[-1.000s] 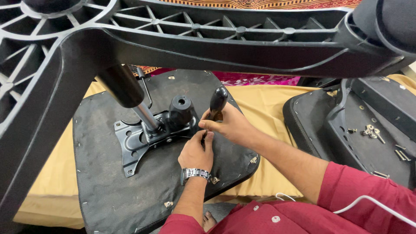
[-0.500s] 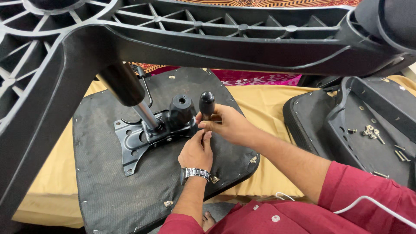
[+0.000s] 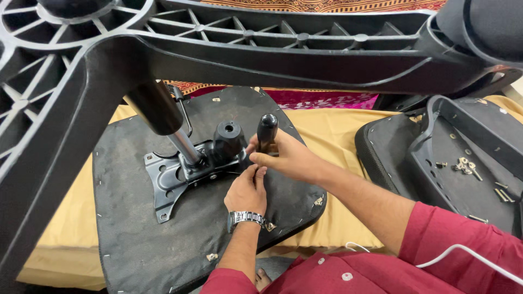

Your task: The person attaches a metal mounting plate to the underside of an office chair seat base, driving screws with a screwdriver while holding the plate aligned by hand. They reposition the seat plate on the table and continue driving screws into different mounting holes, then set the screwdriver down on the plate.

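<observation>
An upturned chair seat point(image 3: 163, 239) lies on a yellow cloth, its black metal mechanism plate point(image 3: 169, 182) facing up. A gas cylinder point(image 3: 169, 122) rises from the plate to the five-arm chair base point(image 3: 272, 51) overhead. My right hand point(image 3: 289, 158) grips a screwdriver by its black handle point(image 3: 267, 130), held upright beside the round black knob point(image 3: 229, 139). My left hand point(image 3: 248, 190), with a metal wristwatch, pinches the screwdriver's lower end at the plate's right edge; the tip is hidden by my fingers.
A black chair back shell point(image 3: 457, 163) lies at the right with several loose screws point(image 3: 463, 166) in it. The chair base spans the top and left of the view, close to the camera. A white cable point(image 3: 452, 253) crosses my red sleeve.
The screwdriver handle has swung from a tilt toward the right to nearly upright. My left hand has shifted slightly closer to the mechanism plate.
</observation>
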